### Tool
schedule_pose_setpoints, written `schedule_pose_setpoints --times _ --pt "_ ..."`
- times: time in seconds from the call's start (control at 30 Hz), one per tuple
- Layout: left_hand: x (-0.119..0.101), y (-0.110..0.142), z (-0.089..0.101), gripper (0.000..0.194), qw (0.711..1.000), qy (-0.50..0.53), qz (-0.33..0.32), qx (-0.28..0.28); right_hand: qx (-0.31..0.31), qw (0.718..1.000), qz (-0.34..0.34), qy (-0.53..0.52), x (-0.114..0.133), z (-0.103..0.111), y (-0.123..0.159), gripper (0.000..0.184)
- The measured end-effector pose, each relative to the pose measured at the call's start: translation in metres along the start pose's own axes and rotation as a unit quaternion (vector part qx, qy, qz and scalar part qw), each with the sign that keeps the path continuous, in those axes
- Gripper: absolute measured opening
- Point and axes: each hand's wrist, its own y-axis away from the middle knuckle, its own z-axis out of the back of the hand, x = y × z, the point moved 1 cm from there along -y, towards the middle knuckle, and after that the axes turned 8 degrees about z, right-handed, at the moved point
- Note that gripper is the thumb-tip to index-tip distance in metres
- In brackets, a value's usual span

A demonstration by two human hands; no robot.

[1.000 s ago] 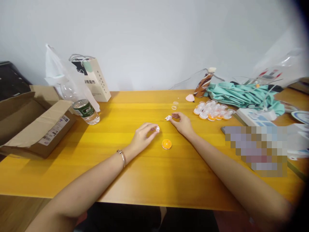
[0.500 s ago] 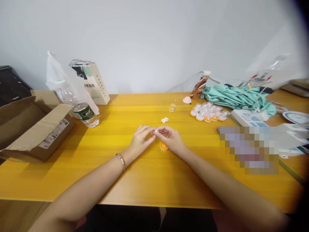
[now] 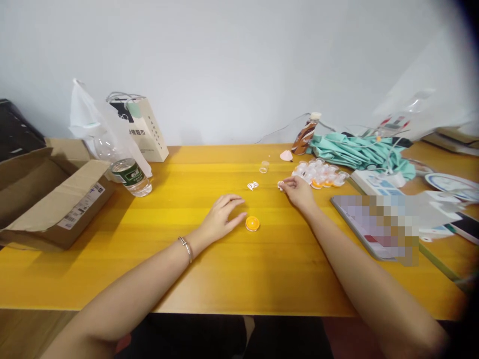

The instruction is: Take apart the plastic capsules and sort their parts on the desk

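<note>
In the head view, the orange disc [image 3: 252, 223] lies face up on the glossy wooden table [image 3: 209, 279], just beside the left hand's fingertips; being round, it shows no long axis. The left hand [image 3: 220, 219] is open, thumb and fingers parted, pointing right. The right hand [image 3: 299, 193] pinches a small, thin white piece [image 3: 280, 185] whose direction is too small to tell. Flat openwork cutouts [image 3: 253, 186] lie between the hands, beyond the disc, their long axis roughly left to right. Behind them stands a clear plastic cup [image 3: 264, 166]. Half a second ago the hands met beside the disc; now they are well apart.
</note>
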Motion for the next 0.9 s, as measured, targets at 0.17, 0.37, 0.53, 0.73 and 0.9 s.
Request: schedule_pose_setpoints --times 0.17,0.37,0.53,0.73,0.9 --pt "-0.002 0.0 0.0 0.029 0.999 0.008 -0.005 0.047 -0.002 0.999 0.007 0.04 0.0 -0.005 -0.003 0.015" --pt "-0.011 0.001 0.001 0.035 0.992 0.008 -0.021 0.122 -0.005 0.998 0.02 0.056 -0.002 -0.006 -0.004 0.016" --pt "-0.012 0.002 -0.001 0.042 0.99 0.003 -0.027 0.139 -0.019 0.998 0.033 0.046 0.007 -0.005 0.001 0.022" --pt "-0.01 0.002 -0.005 0.035 0.986 -0.017 -0.03 0.162 0.102 0.99 0.087 -0.041 0.045 -0.004 0.029 0.034" --pt "-0.011 0.001 -0.004 0.028 0.987 0.006 -0.015 0.16 0.354 0.918 0.178 -0.024 0.063 -0.004 0.069 0.054"
